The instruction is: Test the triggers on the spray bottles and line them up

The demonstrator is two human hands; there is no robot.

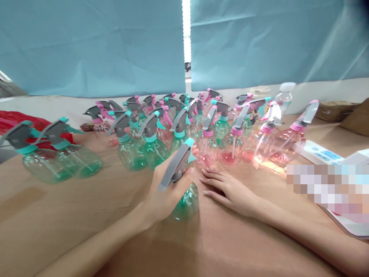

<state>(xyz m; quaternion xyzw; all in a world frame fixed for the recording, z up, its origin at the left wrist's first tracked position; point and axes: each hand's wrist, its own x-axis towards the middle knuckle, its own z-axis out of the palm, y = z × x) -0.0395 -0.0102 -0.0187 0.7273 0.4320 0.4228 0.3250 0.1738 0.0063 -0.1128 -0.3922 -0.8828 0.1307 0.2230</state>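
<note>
Work on one piece underway: left hand [165, 198] wrapped round the neck of a green spray bottle [186, 204], lower centre, not yet released; right hand [227, 188] empty, fingers loosely spread; other bottles [152, 151] stand ungripped mid-frame, any finished ones hard to tell.

The near bottle [186, 206] was green with a grey top [175, 165]. The far-right spray bottle [290, 144] was pink. The cloth [95, 50] was blue.

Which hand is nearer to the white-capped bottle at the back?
Right. The right hand rests on the table, in front of the white-capped bottle and to its left. The left hand, holding a green spray bottle, is also in front but farther left.
</note>
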